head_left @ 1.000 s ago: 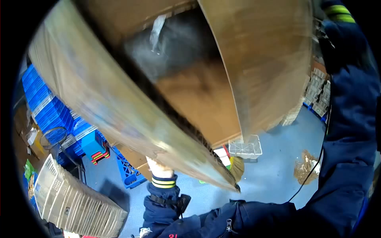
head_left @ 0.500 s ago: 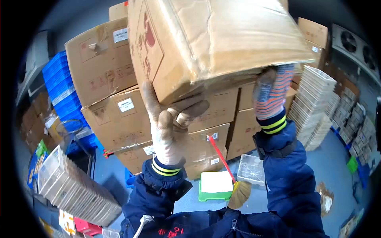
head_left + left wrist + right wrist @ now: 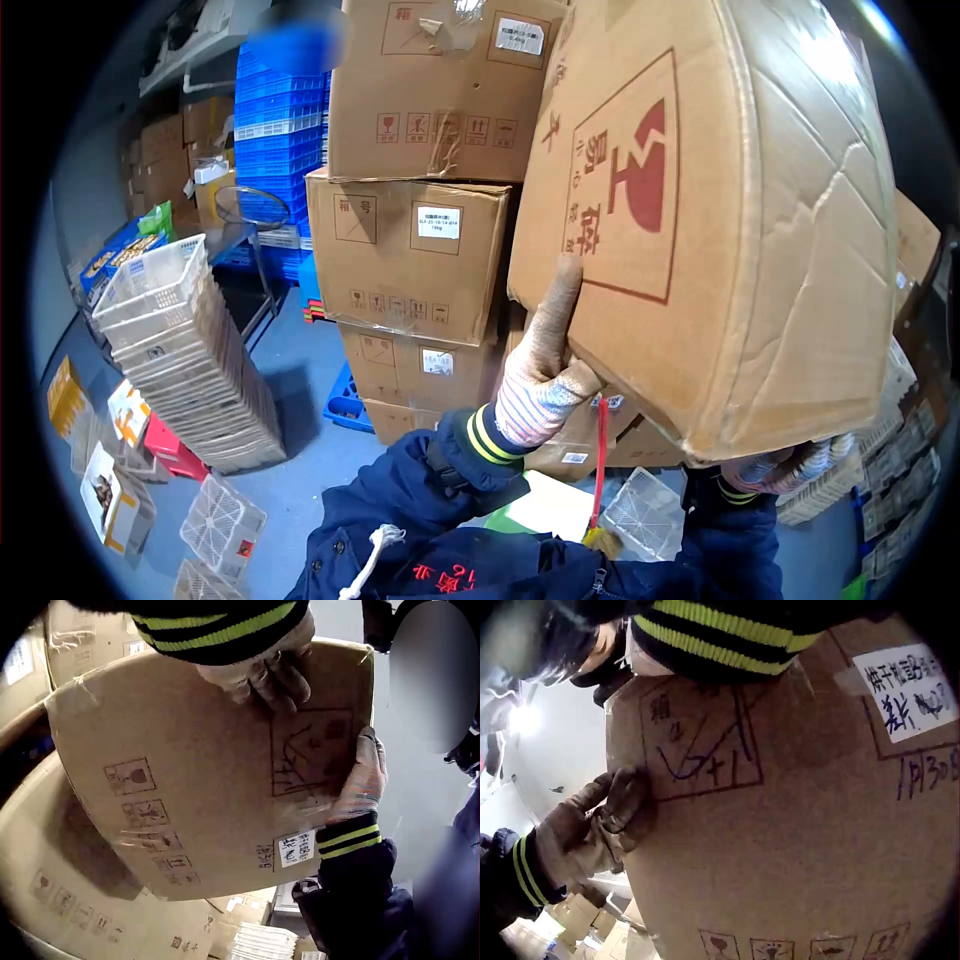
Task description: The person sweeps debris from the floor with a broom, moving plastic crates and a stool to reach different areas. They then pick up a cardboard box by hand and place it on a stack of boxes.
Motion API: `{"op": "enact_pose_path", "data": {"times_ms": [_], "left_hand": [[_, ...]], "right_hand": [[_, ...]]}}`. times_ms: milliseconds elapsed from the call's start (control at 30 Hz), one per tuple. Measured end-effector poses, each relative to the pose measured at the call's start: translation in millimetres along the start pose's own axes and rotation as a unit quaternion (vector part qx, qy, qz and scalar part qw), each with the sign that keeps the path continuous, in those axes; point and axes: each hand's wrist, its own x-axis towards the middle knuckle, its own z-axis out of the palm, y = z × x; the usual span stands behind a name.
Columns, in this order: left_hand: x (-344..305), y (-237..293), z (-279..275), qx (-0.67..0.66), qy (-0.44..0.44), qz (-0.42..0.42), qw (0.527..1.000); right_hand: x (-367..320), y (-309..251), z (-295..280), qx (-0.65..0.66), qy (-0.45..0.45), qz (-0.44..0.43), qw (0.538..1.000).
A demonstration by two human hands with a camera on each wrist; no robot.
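A big taped cardboard box point(image 3: 640, 190) with a red broken-glass mark is held up, tilted, in front of me at the right of the head view. My gloved left hand point(image 3: 550, 360) grips its lower left corner, one finger up the marked side and the others underneath. At the lower right edge my right hand point(image 3: 790, 465) holds the box from below, partly hidden by it. In the left wrist view, the left hand point(image 3: 274, 679) bends its fingers against the underside, while the right hand point(image 3: 361, 780) grips the edge. Handwriting and a white label point(image 3: 907, 690) show on that underside.
Stacked cardboard boxes point(image 3: 410, 260) stand just left of and behind the held box. Farther left are blue crates point(image 3: 275, 140) and a tall stack of white baskets point(image 3: 195, 350). A red-handled broom point(image 3: 600, 460) and a white basket point(image 3: 645, 515) are on the floor below.
The box was blurred overhead one second ago, then held high near the middle. It is now lower and farther right in view, its marked side turned toward me. Both hands still hold it.
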Motion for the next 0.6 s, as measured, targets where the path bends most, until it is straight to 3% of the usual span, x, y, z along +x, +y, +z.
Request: {"op": "enact_pose_path", "data": {"times_ms": [33, 133, 233, 267, 333, 367, 400, 433, 467, 533, 600], "left_hand": [[6.0, -5.5, -7.7, 0.023, -0.031, 0.044, 0.998], [20.8, -2.7, 7.5, 0.007, -0.024, -0.019, 0.999], [33.1, -5.9, 4.7, 0.031, -0.074, -0.042, 0.996], [35.5, -11.2, 1.0, 0.072, -0.090, -0.025, 0.993], [28.3, -10.0, -21.9, 0.127, -0.141, -0.097, 0.977], [21.5, -6.8, -27.6, 0.132, -0.158, -0.127, 0.970], [14.7, 0.1, -33.3, 0.143, -0.157, -0.197, 0.957], [5.9, -2.2, -50.8, 0.239, -0.178, -0.204, 0.932], [-6.2, 1.1, -62.5, 0.213, -0.159, -0.249, 0.931], [-33.3, 9.2, -90.8, 0.212, -0.121, -0.326, 0.913], [-75.3, -5.0, -118.5, 0.207, -0.011, -0.365, 0.908]], "right_hand": [[8.3, 5.9, 7.5, -0.014, 0.018, -0.039, 0.999], [57.6, 24.2, 33.3, -0.051, 0.000, -0.098, 0.994], [145.5, 74.2, 99.6, -0.081, -0.020, -0.172, 0.982], [166.5, 133.5, 129.5, -0.103, -0.025, -0.247, 0.963], [188.4, 199.9, 202.9, -0.218, -0.133, -0.059, 0.965], [189.6, 210.1, 221.2, -0.296, -0.235, 0.044, 0.925], [158.5, 207.8, 235.6, -0.370, -0.191, -0.037, 0.908], [114.4, 196.6, 248.7, -0.197, -0.128, -0.039, 0.971], [89.7, 180.9, 244.9, -0.111, -0.131, -0.047, 0.984], [54.2, 159.8, 246.6, -0.184, -0.164, -0.018, 0.969], [39.9, 127.7, 236.5, -0.135, -0.149, 0.006, 0.980]]}}
